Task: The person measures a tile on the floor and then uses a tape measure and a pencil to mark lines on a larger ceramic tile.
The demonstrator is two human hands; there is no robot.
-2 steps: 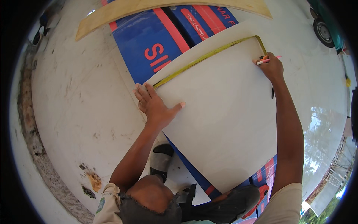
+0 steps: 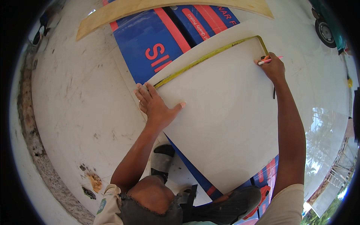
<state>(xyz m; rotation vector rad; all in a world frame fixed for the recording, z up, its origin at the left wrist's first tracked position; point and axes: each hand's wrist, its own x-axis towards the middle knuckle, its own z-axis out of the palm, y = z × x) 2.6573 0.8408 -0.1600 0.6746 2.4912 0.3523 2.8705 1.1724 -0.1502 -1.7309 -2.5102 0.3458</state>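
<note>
Nearest, a bare knee (image 2: 152, 193) pokes through torn dark trousers (image 2: 150, 213), with a dark shoe (image 2: 243, 198) to its right and a grey-and-black covered foot (image 2: 162, 161) just beyond it. Past these spreads a large white sheet (image 2: 221, 123), lying over a blue-and-red printed panel (image 2: 135, 41) on the pale floor (image 2: 86, 75). The left of the two hands (image 2: 155, 108) is open, fingers spread at the sheet's left edge and thumb stretched out over its surface. By those fingertips starts a yellow measuring tape (image 2: 204, 58), which runs across the sheet near its far edge, then bends sharply back to the right hand (image 2: 275, 69). That hand is closed, gripping a pink-and-white pen (image 2: 268, 60) together with the tape; a small orange and black part shows at its fingers, though whether it is the tape's case I cannot tell. Farther off, the printed panel shows again beyond the sheet, and a pale wooden plank (image 2: 123, 11) crosses its far end. At the far right stands a dark wheel (image 2: 325, 33) under a green body (image 2: 322, 8).
</note>
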